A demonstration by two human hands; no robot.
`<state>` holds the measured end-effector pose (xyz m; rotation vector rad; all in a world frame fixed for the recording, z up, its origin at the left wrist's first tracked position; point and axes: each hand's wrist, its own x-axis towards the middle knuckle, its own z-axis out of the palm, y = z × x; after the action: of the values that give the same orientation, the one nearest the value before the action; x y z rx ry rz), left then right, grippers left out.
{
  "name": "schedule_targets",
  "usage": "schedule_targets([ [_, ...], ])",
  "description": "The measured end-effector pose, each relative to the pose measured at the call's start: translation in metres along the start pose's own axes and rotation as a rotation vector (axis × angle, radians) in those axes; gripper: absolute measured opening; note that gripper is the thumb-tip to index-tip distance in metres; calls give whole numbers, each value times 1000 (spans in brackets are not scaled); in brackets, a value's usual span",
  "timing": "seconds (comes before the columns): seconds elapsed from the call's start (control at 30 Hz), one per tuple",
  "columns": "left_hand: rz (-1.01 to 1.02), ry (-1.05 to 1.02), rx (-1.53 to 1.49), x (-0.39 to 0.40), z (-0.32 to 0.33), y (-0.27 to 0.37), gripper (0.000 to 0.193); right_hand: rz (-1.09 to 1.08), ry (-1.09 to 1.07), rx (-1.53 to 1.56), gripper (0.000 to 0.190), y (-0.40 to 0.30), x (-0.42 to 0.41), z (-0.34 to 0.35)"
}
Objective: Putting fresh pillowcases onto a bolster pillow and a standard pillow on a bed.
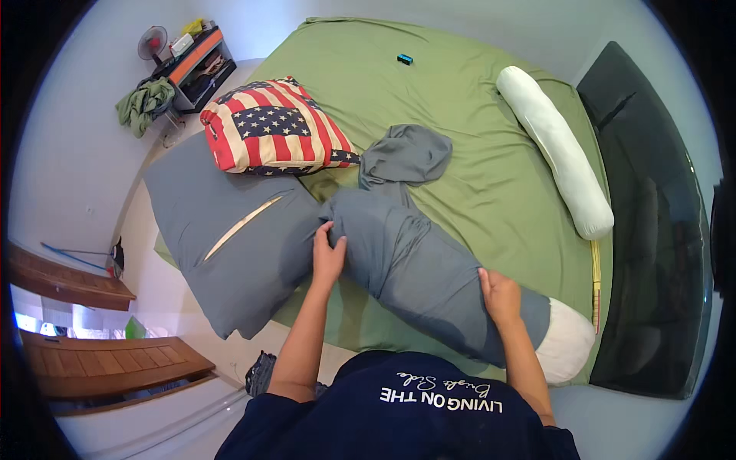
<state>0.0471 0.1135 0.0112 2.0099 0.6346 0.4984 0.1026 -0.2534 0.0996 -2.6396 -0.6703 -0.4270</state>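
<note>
A bolster in a grey cover (414,259) lies slantwise across the near part of the bed. Its bare white end (568,342) sticks out of the cover at the right. My left hand (329,253) grips the cover near the far-left end, thumb and fingers on the cloth. Toward the white end, my right hand (501,296) holds the cover's upper side, with its fingertips partly hidden. Left of the bolster lies a grey pillow (236,230) with a slit opening that shows a pale inside. Behind the bolster, a crumpled grey cloth (408,154) rests on the sheet.
A stars-and-stripes cushion (279,129) overlaps the grey pillow on the green-sheeted bed (460,98). A white bolster (555,152) lies along the right side, beside a dark panel (650,241). Far off are a small blue-black object (405,59), a shelf unit (201,72) and a fan (152,43).
</note>
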Motion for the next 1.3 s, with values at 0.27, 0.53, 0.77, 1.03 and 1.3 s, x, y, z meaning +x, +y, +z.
schedule_targets([
  [0.27,348,24,296,-35,55,99,42,-4,-58,56,34,15,-6,24],
  [0.53,390,148,390,-37,58,104,17,-129,-194,172,33,-8,-28,-9],
  [0.77,423,61,133,-75,57,135,5,-252,-314,218,35,0,-35,-20],
  [1.03,392,152,124,-124,73,136,5,-90,-386,600,10,6,53,3],
  [1.3,376,185,132,-123,79,138,6,-762,-291,602,13,-14,116,69],
])
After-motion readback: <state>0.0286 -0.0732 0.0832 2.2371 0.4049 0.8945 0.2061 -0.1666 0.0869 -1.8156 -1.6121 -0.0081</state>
